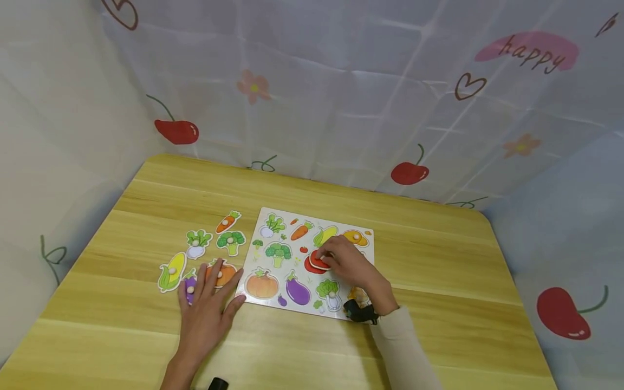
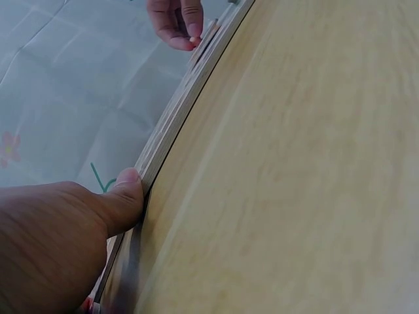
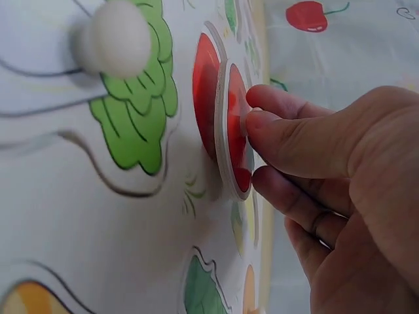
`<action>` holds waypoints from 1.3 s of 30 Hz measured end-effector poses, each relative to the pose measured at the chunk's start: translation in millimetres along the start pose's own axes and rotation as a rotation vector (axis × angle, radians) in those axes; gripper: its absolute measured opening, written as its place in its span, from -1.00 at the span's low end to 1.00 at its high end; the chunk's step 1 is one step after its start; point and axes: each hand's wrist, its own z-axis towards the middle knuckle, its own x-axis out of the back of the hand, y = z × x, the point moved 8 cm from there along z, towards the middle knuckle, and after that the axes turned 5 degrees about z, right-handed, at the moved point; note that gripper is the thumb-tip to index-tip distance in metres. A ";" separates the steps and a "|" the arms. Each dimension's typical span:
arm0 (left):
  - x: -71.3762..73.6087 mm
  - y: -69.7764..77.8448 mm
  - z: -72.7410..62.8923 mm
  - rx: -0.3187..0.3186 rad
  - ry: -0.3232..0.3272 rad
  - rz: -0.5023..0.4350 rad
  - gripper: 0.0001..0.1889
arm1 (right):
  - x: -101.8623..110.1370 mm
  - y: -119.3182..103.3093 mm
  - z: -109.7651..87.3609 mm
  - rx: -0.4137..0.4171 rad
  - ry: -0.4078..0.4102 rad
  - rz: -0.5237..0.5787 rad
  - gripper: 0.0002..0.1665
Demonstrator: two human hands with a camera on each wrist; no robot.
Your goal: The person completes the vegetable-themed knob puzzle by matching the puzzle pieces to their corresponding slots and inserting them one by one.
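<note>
A tomato puzzle piece [image 1: 319, 261] is pinched by its knob in my right hand [image 1: 348, 264]. In the right wrist view the tomato piece [image 3: 237, 131] stands tilted, partly overlapping the printed tomato recess [image 3: 204, 85] of the vegetable puzzle board [image 1: 254, 261]. My left hand [image 1: 205, 317] lies with fingers spread at the board's near left corner. Its fingers partly cover the eggplant piece [image 1: 189, 291] and the pumpkin piece [image 1: 225, 275]. In the left wrist view, the left thumb [image 2: 127, 193] touches the board's edge [image 2: 171, 134].
Left of the board lie loose knobbed pieces: carrot [image 1: 227, 222], broccoli [image 1: 231, 242], white radish [image 1: 196, 251] and corn [image 1: 173, 272]. A bok choy piece [image 1: 332, 300] and an orange vegetable piece [image 1: 362, 239] sit on the board. A printed curtain [image 1: 317, 108] hangs behind the wooden table [image 1: 439, 260].
</note>
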 end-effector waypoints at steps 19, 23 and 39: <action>-0.1 -1.6 -1.3 -0.006 -0.002 0.008 -0.48 | -18.2 -3.7 1.8 -0.060 -0.031 0.010 -0.85; -1.0 -1.7 -1.9 -0.001 -0.006 0.001 -0.48 | -18.6 -3.3 1.4 -0.049 -0.027 0.002 -0.85; -0.3 1.1 -2.3 0.006 -0.008 0.005 -0.49 | 10.8 4.2 -24.0 -0.028 0.108 0.165 -0.67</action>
